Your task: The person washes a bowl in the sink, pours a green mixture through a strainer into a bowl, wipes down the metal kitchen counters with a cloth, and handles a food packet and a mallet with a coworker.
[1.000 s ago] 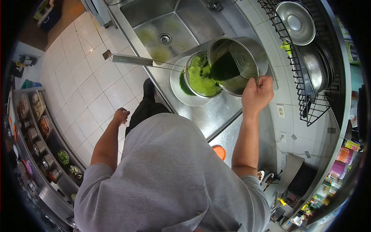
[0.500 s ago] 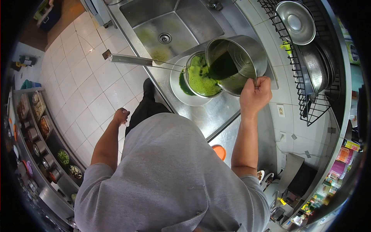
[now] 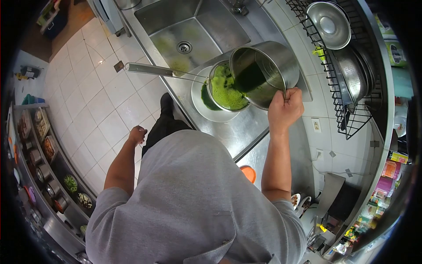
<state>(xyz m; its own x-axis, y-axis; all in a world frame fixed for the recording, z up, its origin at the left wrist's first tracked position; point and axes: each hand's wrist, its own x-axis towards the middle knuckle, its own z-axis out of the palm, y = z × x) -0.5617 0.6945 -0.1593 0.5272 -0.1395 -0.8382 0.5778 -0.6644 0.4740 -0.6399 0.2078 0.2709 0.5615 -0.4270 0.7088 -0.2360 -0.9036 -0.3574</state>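
My right hand (image 3: 285,108) is closed round the handle of a steel pot (image 3: 288,61), tipped to the left with dark green liquid inside. The pot's lip is over a strainer (image 3: 210,90), where bright green foam (image 3: 226,90) with dark bits lies. Under the strainer sits a white bowl (image 3: 215,115), and dark green liquid shows at its left side. The strainer's long handle (image 3: 149,69) sticks out leftward past the counter edge, with no hand on it. My left hand (image 3: 138,135) hangs beside my body, fingers curled in and nothing visible in them.
A steel sink (image 3: 176,26) lies beyond the bowl. On the right, a black wire rack (image 3: 327,75) holds metal bowls (image 3: 329,26) and a colander. An orange round item (image 3: 248,174) is on the steel counter (image 3: 233,134) near my body. Food containers (image 3: 48,149) line the left.
The whole view has shifted slightly. My right hand still holds the pot tipped over the strainer, at about the same tilt. My left hand stays at my side.
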